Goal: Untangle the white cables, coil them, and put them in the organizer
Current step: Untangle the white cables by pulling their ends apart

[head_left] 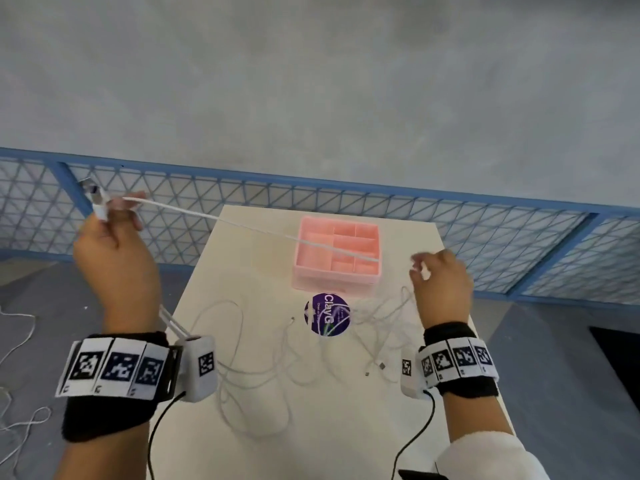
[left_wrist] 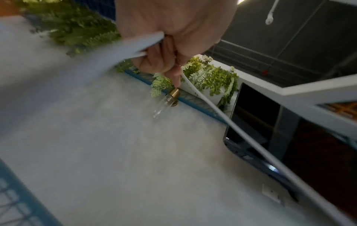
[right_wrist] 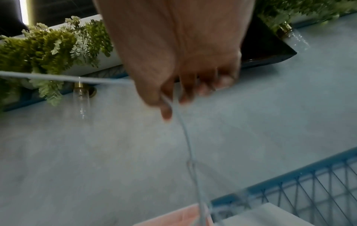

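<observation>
A thin white cable (head_left: 249, 228) is stretched taut above the pink organizer (head_left: 336, 254), running from ten o'clock to three o'clock, pinched in the left hand (head_left: 114, 251) and the right hand (head_left: 441, 282); more cables (head_left: 256, 372) are left tangled on the table (head_left: 346, 427).

Wall: a pale grey surface (head_left: 311, 81) is filling the far view.
Railing: blue mesh (head_left: 485, 237) is running behind the white table (head_left: 346, 427).
Greenery: ferns (left_wrist: 208, 76) are hanging above.
</observation>
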The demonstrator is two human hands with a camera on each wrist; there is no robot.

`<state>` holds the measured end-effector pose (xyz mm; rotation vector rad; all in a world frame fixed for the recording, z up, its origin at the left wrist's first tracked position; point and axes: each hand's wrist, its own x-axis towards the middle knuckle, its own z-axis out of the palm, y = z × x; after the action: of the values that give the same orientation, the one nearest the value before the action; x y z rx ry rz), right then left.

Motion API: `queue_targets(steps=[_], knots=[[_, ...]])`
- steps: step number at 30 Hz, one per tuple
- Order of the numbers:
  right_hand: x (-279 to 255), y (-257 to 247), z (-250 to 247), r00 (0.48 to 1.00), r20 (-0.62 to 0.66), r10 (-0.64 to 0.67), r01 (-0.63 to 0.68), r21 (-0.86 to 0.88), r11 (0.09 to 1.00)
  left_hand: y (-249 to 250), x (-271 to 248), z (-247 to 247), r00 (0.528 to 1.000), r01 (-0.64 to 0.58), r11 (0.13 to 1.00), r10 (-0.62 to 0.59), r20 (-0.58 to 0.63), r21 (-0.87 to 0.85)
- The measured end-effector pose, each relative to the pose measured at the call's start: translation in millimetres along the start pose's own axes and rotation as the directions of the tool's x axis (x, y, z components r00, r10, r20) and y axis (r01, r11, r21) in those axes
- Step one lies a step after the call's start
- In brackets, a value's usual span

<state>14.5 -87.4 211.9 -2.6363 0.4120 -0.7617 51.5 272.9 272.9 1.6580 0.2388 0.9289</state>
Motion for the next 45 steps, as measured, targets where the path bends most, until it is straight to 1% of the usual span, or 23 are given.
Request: queue_targets(steps=[2, 4, 6, 7, 9, 11, 12, 14, 16, 18, 21, 25, 28, 30, 31, 32, 33, 35, 37, 38, 40, 42, 45], knots=[[7, -6, -9, 0.994, -0.096, 0.050, -0.030, 0.197, 0.980, -6, 3, -7, 0.999, 0.002, 0.999, -0.001, -0.035, 0.035], [16, 5, -4, 0.968, 0.144, 0.207, -0.243, 0.302, 0.922, -8, 6, -14, 1.000, 0.024, 0.997, -0.023, -0.007, 0.070], [13, 21, 8, 0.867, 0.372, 0.333, -0.455, 0.312, 0.834, -8, 7, -20, 0.997, 0.038, 0.995, -0.044, 0.066, 0.089], [8, 28, 14, 0.878, 0.334, 0.343, -0.443, 0.298, 0.846, -8, 7, -22, 0.992, 0.051, 0.994, -0.061, 0.107, 0.097], [-4, 29, 16, 0.968, 0.076, 0.240, -0.252, 0.256, 0.933, -8, 5, -25, 0.979, 0.075, 0.988, -0.099, 0.180, 0.139], [-7, 22, 5, 0.988, -0.115, 0.100, -0.062, 0.297, 0.953, -8, 4, -28, 0.972, 0.076, 0.980, -0.114, 0.207, 0.182], [-2, 20, -3, 0.988, -0.137, 0.077, -0.019, 0.381, 0.924, -7, 4, -30, 0.969, 0.078, 0.976, -0.122, 0.217, 0.202], [11, 20, -16, 0.994, 0.026, 0.107, -0.104, 0.526, 0.844, -7, 7, -31, 0.953, 0.074, 0.964, -0.144, 0.267, 0.256], [19, 19, -22, 0.962, 0.266, 0.063, -0.186, 0.468, 0.864, -15, 12, -29, 0.914, 0.034, 0.956, -0.147, 0.378, 0.290], [19, 18, -19, 0.961, 0.276, 0.032, -0.144, 0.397, 0.906, -16, 12, -21, 0.857, 0.029, 0.976, -0.136, 0.497, 0.217], [17, 9, -20, 0.990, 0.140, -0.009, -0.034, 0.301, 0.953, -1, -2, -6, 0.767, 0.137, 0.991, -0.096, 0.634, -0.015], [15, -20, -30, 0.976, 0.173, -0.129, -0.004, 0.612, 0.791, 33, -38, 24, 0.640, 0.197, 0.951, 0.057, 0.766, -0.236], [8, -54, -43, 0.903, 0.199, -0.380, 0.149, 0.686, 0.712, 48, -76, 54, 0.450, 0.103, 0.974, 0.133, 0.883, -0.199], [5, -69, -45, 0.886, 0.202, -0.418, 0.147, 0.732, 0.665, 51, -102, 74, 0.320, 0.102, 0.987, 0.086, 0.944, -0.124], [5, -72, -46, 0.901, 0.197, -0.386, 0.116, 0.748, 0.653, 50, -111, 81, 0.288, 0.138, 0.988, 0.028, 0.957, -0.070], [5, -69, -44, 0.917, 0.204, -0.343, 0.083, 0.744, 0.663, 48, -116, 84, 0.287, 0.182, 0.983, -0.029, 0.957, -0.025], [5, -64, -43, 0.924, 0.231, -0.306, 0.052, 0.715, 0.697, 46, -114, 84, 0.324, 0.213, 0.977, -0.051, 0.945, -0.021], [6, -45, -30, 0.908, 0.328, -0.261, 0.056, 0.522, 0.851, 50, -99, 75, 0.490, 0.206, 0.973, -0.013, 0.872, -0.101], [3, -21, -12, 0.877, 0.453, -0.163, 0.107, 0.146, 0.983, 59, -76, 61, 0.673, 0.182, 0.964, 0.022, 0.739, -0.195], [0, -8, -2, 0.856, 0.513, -0.063, 0.088, -0.024, 0.996, 62, -63, 53, 0.756, 0.152, 0.961, 0.039, 0.654, -0.233], [-8, 20, 17, 0.763, 0.630, 0.147, -0.063, -0.153, 0.986, 64, -40, 36, 0.880, 0.055, 0.956, 0.089, 0.466, -0.287], [-13, 44, 31, 0.698, 0.675, 0.240, -0.227, -0.109, 0.968, 60, -22, 23, 0.924, -0.033, 0.960, 0.135, 0.358, -0.277], [-6, 55, 34, 0.772, 0.579, 0.262, -0.362, 0.061, 0.930, 48, -12, 9, 0.944, -0.071, 0.987, 0.114, 0.310, -0.145]])
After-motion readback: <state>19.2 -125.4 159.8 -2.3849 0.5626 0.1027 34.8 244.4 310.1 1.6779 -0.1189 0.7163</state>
